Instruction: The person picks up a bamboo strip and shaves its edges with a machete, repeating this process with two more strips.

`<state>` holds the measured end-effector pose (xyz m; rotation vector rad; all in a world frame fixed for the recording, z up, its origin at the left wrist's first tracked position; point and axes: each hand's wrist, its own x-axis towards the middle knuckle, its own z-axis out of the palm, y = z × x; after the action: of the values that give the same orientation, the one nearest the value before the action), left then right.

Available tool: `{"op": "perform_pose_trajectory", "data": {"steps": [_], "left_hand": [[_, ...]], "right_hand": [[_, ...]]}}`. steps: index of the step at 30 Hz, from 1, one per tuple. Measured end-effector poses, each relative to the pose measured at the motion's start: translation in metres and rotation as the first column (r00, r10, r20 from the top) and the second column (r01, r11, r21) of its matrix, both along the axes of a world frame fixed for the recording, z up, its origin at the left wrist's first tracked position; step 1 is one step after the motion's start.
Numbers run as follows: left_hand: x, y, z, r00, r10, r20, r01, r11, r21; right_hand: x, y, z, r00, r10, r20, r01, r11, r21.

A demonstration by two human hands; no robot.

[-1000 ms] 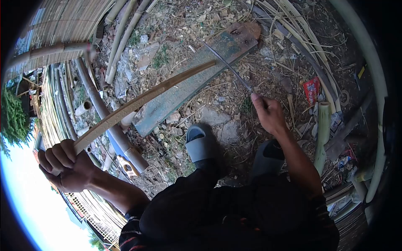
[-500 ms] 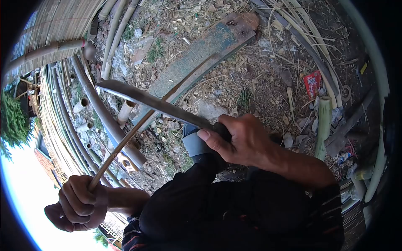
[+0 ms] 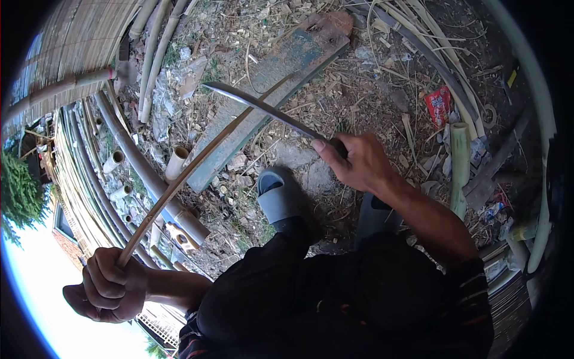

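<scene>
While the right hand was closed tight round the handle of a long knife, its thumb lay along the top of the handle and the blade ran up and to the left from the fist, ending in a curved tip. The left hand was clenched in a full grip on the lower end of a thin bamboo strip, all fingers wrapped about it, low at the left of the view. From that fist the strip rose in a slight bow up and to the right, and the blade crossed it near its upper part, above a weathered green plank that lay on the ground. Whether blade and strip touched there I could not tell. Below the knife hand, a foot in a grey sandal stood on bare earth strewn with chips and shavings. Left of the strip lay thick bamboo poles and short cut sections. At the right stood a green bamboo piece, with a red wrapper near it.
</scene>
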<state>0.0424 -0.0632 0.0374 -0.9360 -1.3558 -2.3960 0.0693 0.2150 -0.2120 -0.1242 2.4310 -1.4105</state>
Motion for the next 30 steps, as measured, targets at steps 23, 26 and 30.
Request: {"op": "perform_pose_trajectory", "data": {"steps": [23,26,30], "left_hand": [[0.077,-0.305,-0.281,-0.563,0.749,0.348,-0.279,0.225,-0.934],[0.017,-0.216,-0.271,-0.446,0.843,-0.301,0.284,-0.186,-0.941],[-0.030,-0.155,-0.235,-0.242,0.865,-0.439,0.190,-0.401,-0.896]], "right_hand": [[0.012,0.044,-0.094,0.774,-0.354,0.525,0.428,0.904,-0.021],[0.008,0.042,-0.090,0.760,-0.376,0.530,0.470,0.881,-0.049],[0.012,0.039,-0.099,0.765,-0.410,0.496,0.504,0.861,-0.065]]}}
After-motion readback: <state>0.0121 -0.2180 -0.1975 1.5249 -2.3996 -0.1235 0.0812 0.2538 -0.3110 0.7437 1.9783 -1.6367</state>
